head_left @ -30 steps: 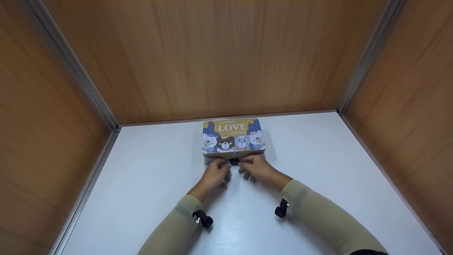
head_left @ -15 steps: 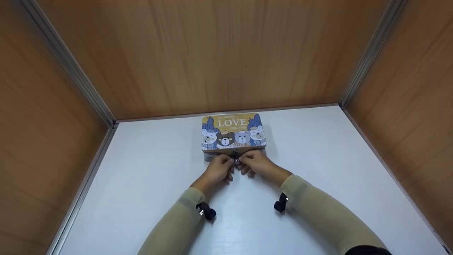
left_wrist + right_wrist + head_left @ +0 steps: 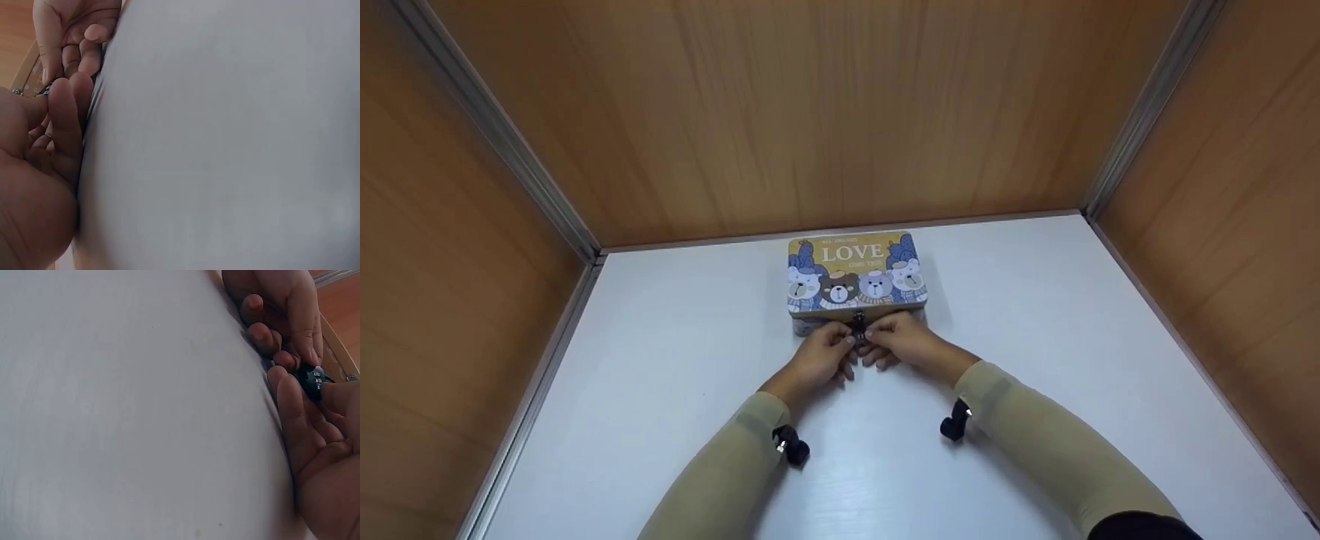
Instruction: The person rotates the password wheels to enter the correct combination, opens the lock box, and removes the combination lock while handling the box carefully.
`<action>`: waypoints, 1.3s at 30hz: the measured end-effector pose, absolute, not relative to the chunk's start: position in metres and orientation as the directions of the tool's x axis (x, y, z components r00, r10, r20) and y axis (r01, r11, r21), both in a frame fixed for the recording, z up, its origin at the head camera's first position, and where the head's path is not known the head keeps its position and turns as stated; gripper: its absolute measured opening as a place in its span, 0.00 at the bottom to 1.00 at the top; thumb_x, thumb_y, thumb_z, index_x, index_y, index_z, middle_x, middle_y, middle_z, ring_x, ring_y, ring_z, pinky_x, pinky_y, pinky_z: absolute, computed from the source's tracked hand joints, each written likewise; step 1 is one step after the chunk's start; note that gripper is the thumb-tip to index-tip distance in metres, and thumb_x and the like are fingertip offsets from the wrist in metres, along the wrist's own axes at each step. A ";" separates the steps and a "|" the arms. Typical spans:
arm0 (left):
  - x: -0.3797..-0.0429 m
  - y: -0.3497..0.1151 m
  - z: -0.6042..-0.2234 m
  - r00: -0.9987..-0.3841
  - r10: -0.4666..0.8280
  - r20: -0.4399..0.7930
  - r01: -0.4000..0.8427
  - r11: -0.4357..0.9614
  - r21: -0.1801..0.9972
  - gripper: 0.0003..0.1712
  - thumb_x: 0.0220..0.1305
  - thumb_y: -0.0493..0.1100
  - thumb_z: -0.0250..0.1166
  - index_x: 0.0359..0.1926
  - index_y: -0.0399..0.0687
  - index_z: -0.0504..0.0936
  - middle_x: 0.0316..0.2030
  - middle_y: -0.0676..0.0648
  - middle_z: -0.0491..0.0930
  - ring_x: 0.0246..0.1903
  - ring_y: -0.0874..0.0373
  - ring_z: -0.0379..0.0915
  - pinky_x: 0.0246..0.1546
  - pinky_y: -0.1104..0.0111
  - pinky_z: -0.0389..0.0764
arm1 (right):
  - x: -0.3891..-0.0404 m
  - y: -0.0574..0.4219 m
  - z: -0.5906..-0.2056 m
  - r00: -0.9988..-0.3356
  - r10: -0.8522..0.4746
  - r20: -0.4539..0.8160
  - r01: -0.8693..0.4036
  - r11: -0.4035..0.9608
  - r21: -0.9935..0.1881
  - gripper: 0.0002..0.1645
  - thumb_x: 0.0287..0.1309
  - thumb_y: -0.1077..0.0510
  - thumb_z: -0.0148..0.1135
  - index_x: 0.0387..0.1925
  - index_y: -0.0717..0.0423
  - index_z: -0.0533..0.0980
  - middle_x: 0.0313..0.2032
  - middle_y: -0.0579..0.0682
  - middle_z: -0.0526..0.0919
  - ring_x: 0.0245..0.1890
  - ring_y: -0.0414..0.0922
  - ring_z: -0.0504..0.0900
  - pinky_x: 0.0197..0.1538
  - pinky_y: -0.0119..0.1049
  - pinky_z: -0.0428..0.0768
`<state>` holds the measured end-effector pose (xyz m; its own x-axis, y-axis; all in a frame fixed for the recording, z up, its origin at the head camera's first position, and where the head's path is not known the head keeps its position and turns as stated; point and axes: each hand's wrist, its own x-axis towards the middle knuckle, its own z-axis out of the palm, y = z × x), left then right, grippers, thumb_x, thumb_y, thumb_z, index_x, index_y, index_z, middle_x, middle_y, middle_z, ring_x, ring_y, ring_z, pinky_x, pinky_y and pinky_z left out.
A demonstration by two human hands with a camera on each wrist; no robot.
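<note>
A rectangular tin box (image 3: 851, 259), with cartoon bears and the word LOVE on its lid, stands closed on the white table. At its front clasp hangs a small black combination padlock (image 3: 312, 382), its number dials showing in the right wrist view. My left hand (image 3: 819, 355) pinches the padlock from the left with thumb and index finger. From the right, my right hand (image 3: 907, 339) pinches its other side the same way. The other fingers of both hands are bent below the lock, close over the table. In the left wrist view the fingers mostly hide the padlock.
The white table (image 3: 675, 330) is bounded by a wood-grain back panel (image 3: 840, 112) and side panels with grey metal corner strips. The box stands near the back panel. Each sleeve carries a small black wrist camera (image 3: 954, 421).
Both hands have drawn slightly closer together, their fingertips coming onto the padlock. The padlock has tilted, and its dial side faces up more. The head view has shifted a little.
</note>
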<state>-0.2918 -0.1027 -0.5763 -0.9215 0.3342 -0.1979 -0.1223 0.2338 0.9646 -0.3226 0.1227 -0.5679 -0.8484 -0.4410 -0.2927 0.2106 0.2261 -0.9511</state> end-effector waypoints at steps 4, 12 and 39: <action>-0.294 -0.103 -0.576 -0.911 0.355 -0.212 -0.128 0.247 0.961 0.11 0.92 0.41 0.53 0.60 0.38 0.76 0.39 0.44 0.85 0.26 0.57 0.85 0.26 0.69 0.87 | -0.324 0.124 -0.573 -0.849 -0.436 -0.298 0.242 0.181 -0.953 0.18 0.85 0.62 0.61 0.65 0.70 0.81 0.46 0.63 0.95 0.38 0.46 0.97 0.45 0.38 0.97; -0.296 -0.105 -0.578 -0.902 0.373 -0.215 -0.149 0.198 0.969 0.11 0.91 0.41 0.55 0.57 0.36 0.79 0.37 0.45 0.86 0.25 0.58 0.84 0.26 0.69 0.87 | -0.324 0.127 -0.578 -0.844 -0.455 -0.284 0.238 0.156 -0.959 0.18 0.80 0.62 0.63 0.64 0.67 0.82 0.44 0.59 0.96 0.41 0.46 0.97 0.49 0.39 0.97; -0.294 -0.106 -0.578 -0.913 0.348 -0.212 -0.153 0.190 0.970 0.10 0.90 0.42 0.58 0.53 0.39 0.80 0.36 0.45 0.85 0.25 0.57 0.83 0.28 0.68 0.88 | -0.322 0.123 -0.575 -0.872 -0.399 -0.284 0.258 0.117 -0.959 0.15 0.76 0.62 0.68 0.58 0.67 0.85 0.44 0.63 0.96 0.38 0.46 0.97 0.46 0.39 0.97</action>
